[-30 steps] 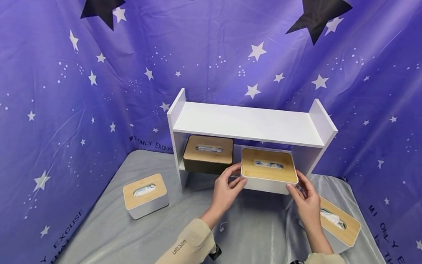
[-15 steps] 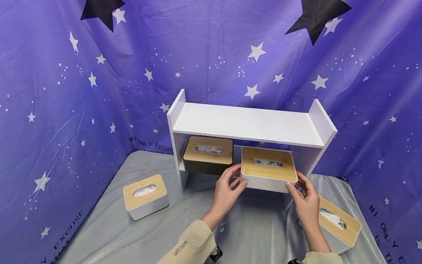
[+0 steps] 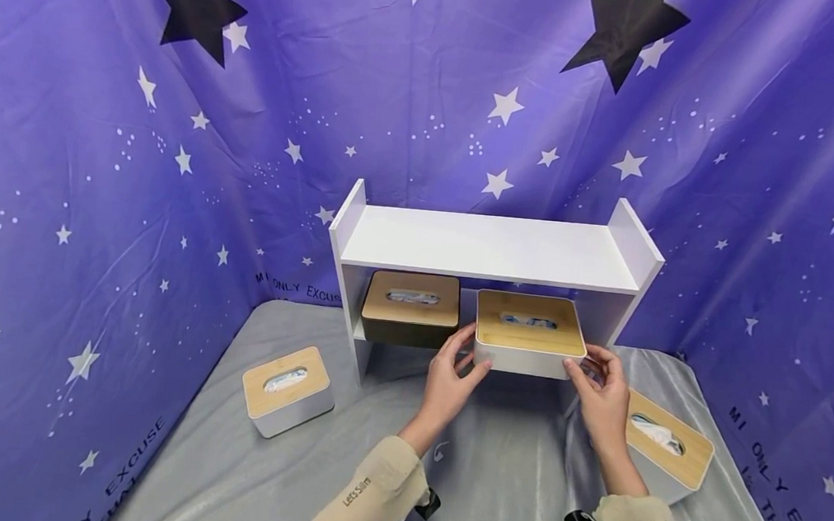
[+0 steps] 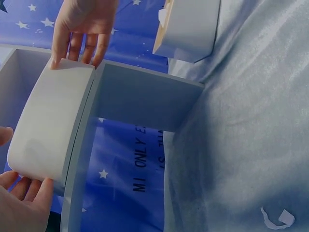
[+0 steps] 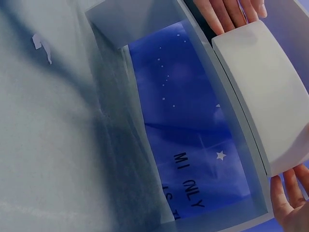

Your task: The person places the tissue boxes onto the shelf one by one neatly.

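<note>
A white tissue box (image 3: 527, 361) with a bamboo lid sits at the right of the white rack's lower shelf, its front jutting slightly toward me. My left hand (image 3: 448, 389) holds its left end, thumb on the front corner and fingers along the side. At the opposite end my right hand (image 3: 604, 405) holds it the same way. In both wrist views the box's white front (image 4: 55, 118) (image 5: 265, 92) lies between the two hands, with its underside at the shelf board. To its left, a dark tissue box (image 3: 410, 334) with a wooden lid stands on the same shelf.
The rack's bare white top board (image 3: 493, 246) overhangs the lower shelf. One more white tissue box (image 3: 290, 390) stands on the grey cloth (image 3: 219, 475) at left, another (image 3: 672, 448) at right, partly behind my right forearm. A white scrap (image 3: 441, 450) lies near my left wrist.
The white tissue box has slid slightly back into the shelf, with both hands following it. The dark tissue box and the two boxes on the cloth stay in place.
</note>
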### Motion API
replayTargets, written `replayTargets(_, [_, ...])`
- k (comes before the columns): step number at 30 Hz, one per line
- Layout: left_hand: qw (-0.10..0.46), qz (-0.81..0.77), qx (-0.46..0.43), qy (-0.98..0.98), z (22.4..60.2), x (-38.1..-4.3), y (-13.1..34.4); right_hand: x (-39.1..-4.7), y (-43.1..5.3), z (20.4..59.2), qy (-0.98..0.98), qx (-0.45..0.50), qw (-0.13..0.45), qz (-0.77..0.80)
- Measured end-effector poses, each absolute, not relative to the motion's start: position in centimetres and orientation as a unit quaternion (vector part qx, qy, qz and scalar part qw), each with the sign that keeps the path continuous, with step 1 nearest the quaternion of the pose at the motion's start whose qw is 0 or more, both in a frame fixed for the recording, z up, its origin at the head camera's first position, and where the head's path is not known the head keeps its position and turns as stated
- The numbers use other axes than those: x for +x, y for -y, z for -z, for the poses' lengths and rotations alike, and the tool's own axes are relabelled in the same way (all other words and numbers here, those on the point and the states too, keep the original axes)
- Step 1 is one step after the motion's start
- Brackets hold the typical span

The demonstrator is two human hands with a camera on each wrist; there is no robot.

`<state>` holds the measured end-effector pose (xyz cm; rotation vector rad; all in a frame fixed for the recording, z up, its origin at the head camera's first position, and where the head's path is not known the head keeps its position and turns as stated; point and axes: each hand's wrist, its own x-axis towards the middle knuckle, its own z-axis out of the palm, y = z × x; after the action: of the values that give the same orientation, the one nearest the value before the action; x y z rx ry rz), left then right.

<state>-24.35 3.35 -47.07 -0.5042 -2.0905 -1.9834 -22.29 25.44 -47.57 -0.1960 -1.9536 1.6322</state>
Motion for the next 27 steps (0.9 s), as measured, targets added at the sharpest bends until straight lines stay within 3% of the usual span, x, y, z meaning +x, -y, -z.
replayTargets(15, [0.092, 0.668, -0.162, 0.721, 47.0, -24.4, -3.5, -20.8, -23.7, 44.7, 0.721, -0.068, 0.310, -0.616])
replayTargets(27, [0.087, 0.671, -0.166, 0.717, 46.4, -24.4, -3.8, -20.9, -23.5, 44.6, 0.727, -0.065, 0.316, -0.606])
